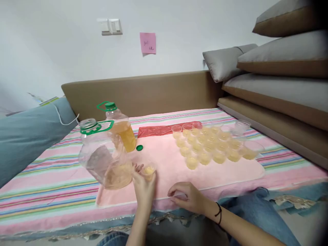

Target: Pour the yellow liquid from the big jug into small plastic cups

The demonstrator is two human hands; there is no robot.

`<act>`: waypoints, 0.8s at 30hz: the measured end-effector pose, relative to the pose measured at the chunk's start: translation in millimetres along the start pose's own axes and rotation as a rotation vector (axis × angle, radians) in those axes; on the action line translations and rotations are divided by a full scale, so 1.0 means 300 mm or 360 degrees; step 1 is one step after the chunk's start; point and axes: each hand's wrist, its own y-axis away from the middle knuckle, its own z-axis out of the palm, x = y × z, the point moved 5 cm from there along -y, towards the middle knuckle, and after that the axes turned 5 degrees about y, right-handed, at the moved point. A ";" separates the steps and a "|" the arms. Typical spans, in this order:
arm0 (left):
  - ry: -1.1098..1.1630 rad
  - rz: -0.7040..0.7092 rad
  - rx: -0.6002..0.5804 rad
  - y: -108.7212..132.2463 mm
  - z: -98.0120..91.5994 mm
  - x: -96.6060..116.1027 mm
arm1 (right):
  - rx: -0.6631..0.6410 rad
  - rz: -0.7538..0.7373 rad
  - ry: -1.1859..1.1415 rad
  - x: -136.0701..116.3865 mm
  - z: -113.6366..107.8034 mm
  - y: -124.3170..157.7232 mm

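My left hand [144, 182] is closed around a small clear plastic cup [148, 171] with yellow liquid in it, low over the pink mat [164, 164]. Right beside that hand stands a large clear jug [102, 160] without its cap, a little pale liquid at its bottom. My right hand [186, 196] is at the mat's front edge, fingers loosely curled and a gap between them and the thumb, nothing visible in it. Several clear cups [204, 158] of yellow liquid stand in close rows to the right.
Behind the uncapped jug stands a capped jug [123, 133] of amber liquid. A green cap [139, 148] lies on the mat near a red plastic bag [156, 131]. Clear stacked cups [241, 127] stand at the back right, near piled grey-brown cushions [282, 82].
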 end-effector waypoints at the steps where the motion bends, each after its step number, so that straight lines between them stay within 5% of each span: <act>1: 0.0017 -0.0006 0.0003 -0.003 0.000 -0.003 | -0.0001 -0.0014 0.0014 0.002 0.000 0.002; 12: 0.0395 -0.0185 -0.0036 -0.025 0.069 0.046 | 0.0142 0.0081 -0.0018 -0.005 -0.113 0.072; 24: 0.0696 -0.0402 -0.0137 -0.307 0.381 0.003 | 0.0264 0.0502 -0.0433 0.063 -0.095 0.030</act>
